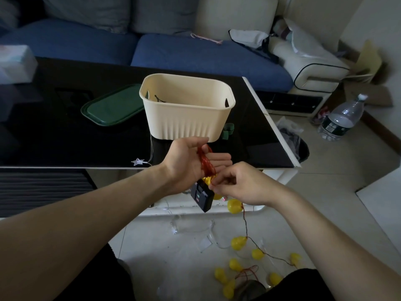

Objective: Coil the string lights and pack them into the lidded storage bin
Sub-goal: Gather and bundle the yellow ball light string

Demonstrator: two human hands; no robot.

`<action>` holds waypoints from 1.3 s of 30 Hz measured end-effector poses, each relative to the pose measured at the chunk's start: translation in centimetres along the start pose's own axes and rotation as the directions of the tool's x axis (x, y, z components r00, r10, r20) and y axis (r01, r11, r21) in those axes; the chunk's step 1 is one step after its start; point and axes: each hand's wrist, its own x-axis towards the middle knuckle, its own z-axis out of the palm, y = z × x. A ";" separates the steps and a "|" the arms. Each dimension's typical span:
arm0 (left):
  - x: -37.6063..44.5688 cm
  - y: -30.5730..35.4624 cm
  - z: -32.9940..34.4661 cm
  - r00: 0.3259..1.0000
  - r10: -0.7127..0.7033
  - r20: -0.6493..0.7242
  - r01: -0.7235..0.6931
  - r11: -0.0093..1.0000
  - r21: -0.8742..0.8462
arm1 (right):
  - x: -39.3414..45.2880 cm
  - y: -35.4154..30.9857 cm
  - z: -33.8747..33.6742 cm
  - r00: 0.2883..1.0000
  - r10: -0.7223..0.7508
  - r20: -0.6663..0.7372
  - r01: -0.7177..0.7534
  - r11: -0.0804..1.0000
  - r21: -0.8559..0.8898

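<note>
Red wire (206,162) was looped around the flat, open left hand (191,161), and its lower end was pinched by the right hand (243,183). One black battery box (202,195) hung just below the left hand. One cream bin (186,107) stood on the black table (65,137), one green lid (110,105) beside it. About ten yellow bulbs (238,243) (some half hidden) lay strung on the floor.
</note>
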 end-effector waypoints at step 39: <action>0.5 -0.8 -1.6 0.931 -0.361 0.049 0.212 0.646 0.733 | 0.1 1.6 -1.0 0.999 -0.026 -0.047 0.032 0.989 0.144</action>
